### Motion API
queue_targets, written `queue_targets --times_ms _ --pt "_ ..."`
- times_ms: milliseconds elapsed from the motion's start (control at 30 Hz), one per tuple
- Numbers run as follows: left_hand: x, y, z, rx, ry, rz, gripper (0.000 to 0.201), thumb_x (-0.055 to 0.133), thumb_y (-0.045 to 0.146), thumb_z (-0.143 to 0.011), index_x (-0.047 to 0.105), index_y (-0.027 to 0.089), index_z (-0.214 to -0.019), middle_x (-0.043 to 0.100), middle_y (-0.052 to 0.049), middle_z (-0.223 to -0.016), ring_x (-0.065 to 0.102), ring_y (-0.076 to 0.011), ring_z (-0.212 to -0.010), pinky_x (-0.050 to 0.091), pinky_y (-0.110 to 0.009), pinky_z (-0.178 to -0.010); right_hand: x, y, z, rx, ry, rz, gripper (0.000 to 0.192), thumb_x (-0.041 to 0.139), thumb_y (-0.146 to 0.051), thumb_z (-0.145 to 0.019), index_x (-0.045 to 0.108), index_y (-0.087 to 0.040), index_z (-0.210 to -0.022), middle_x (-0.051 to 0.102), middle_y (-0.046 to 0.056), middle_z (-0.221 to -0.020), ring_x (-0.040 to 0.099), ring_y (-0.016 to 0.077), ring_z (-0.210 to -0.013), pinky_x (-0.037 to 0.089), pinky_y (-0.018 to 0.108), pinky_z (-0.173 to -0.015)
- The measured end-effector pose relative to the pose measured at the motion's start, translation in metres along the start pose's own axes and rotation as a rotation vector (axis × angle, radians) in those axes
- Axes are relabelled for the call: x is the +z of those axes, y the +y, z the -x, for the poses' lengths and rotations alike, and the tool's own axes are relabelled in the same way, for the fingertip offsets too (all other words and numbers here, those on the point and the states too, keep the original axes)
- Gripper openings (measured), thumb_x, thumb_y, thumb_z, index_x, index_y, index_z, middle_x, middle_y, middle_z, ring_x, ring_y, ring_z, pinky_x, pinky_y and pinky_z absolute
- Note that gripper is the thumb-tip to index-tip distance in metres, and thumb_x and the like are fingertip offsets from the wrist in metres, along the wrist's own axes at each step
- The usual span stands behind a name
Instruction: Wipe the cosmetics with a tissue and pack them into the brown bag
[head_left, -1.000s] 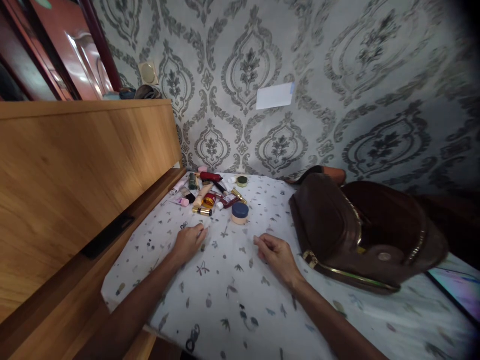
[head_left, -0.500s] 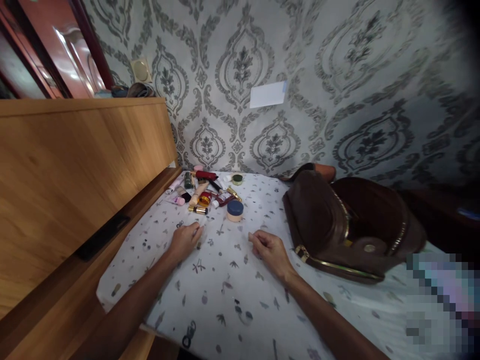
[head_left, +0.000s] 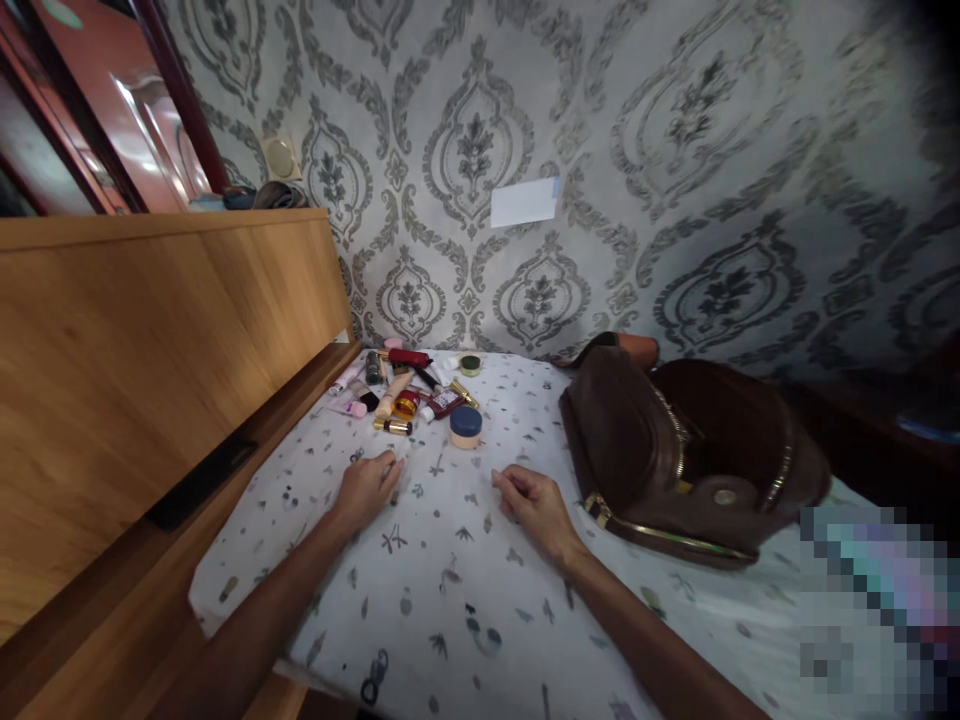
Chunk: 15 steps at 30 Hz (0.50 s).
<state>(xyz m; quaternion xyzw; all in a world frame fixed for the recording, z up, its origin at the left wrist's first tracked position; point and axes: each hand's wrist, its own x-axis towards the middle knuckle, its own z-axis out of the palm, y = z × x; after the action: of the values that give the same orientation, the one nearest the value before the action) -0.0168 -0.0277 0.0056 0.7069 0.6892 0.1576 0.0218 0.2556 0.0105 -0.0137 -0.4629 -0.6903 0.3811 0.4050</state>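
Note:
My left hand (head_left: 367,488) rests on the patterned sheet (head_left: 420,600), its fingers loosely curled with nothing visible in them. Across from it, my right hand (head_left: 534,508) lies with fingers bent in and thumb against them, also holding nothing I can see. Beyond the gap between both hands stands a small jar with a dark blue lid and a peach base (head_left: 465,428). A gold and black lipstick tube (head_left: 393,427) lies just past my left hand. Behind it are an amber jar (head_left: 406,403), a beige tube (head_left: 393,395) and a dark red bottle (head_left: 442,404).
An open brown leather bag (head_left: 622,430) sits to the right of my right hand. More cosmetics, including a red tube (head_left: 409,357) and a green-lidded jar (head_left: 470,366), lie near the wallpapered wall. A wooden panel (head_left: 172,330) borders the left side.
The camera view has shifted slightly, so the wall and bag appear a little further left. Both hands keep almost the same pose, and the cosmetics stay in place.

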Motion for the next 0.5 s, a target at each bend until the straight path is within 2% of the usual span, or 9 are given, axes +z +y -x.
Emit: queue_targets --times_ms 267,400,500 --pt "0.003 -0.006 0.003 -0.029 0.060 0.141 0.030 0.039 0.036 -0.097 0.058 0.021 -0.080 0.062 0.001 -0.066 0.060 -0.0159 -0.066 0.035 -0.026 -0.066 -0.001 0.000 0.000 -0.054 -0.013 0.012 0.049 0.050 -0.057 -0.087 0.050 -0.019 -0.056 0.051 -0.001 -0.047 0.041 0.0106 -0.046 0.033 0.024 -0.049" --pt "-0.005 -0.012 0.000 -0.032 0.068 0.216 0.028 0.037 0.036 -0.095 0.059 0.021 -0.085 0.064 0.001 -0.070 0.060 -0.0150 -0.067 0.039 -0.024 -0.066 0.000 -0.001 0.000 -0.039 -0.013 -0.012 0.047 0.051 -0.055 -0.086 0.048 -0.020 -0.056 0.049 -0.002 -0.046 0.041 0.0105 -0.045 0.033 0.024 -0.049" --pt "-0.013 -0.027 -0.006 -0.072 0.094 0.260 0.023 0.041 0.035 -0.089 0.060 0.022 -0.088 0.067 0.000 -0.075 0.060 -0.0165 -0.069 0.042 -0.024 -0.067 0.002 -0.003 0.002 -0.024 -0.010 -0.066 0.043 0.051 -0.051 -0.085 0.045 -0.021 -0.056 0.046 -0.003 -0.046 0.040 0.0103 -0.045 0.032 0.024 -0.047"
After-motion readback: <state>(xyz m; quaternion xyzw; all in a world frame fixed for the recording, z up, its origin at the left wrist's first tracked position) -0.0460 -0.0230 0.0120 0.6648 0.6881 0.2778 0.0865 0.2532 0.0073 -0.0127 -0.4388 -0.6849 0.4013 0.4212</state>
